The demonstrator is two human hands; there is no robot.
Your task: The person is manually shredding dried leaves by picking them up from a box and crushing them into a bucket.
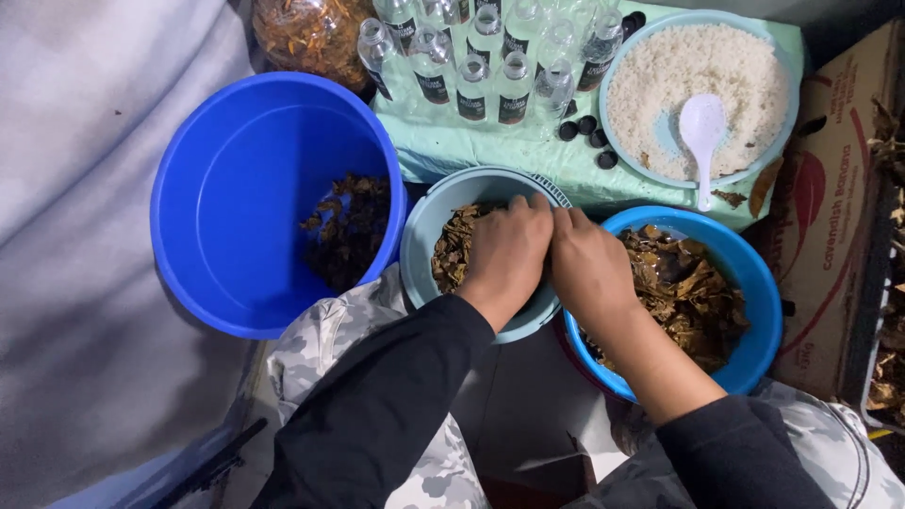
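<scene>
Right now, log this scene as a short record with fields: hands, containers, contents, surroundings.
left hand: knuckles up, inside the pale blue bowl, on dried brown leaves
right hand: beside the left, over the gap between that bowl and the small blue basin
grip: cannot tell whether either hand holds anything
small blue basin: holds larger dried leaves
big blue bucket: a dark leaf pile at the bottom
light blue bowl: white grains with a white spoon
behind: clear small bottles, loose black caps
right edge: cardboard box
</scene>
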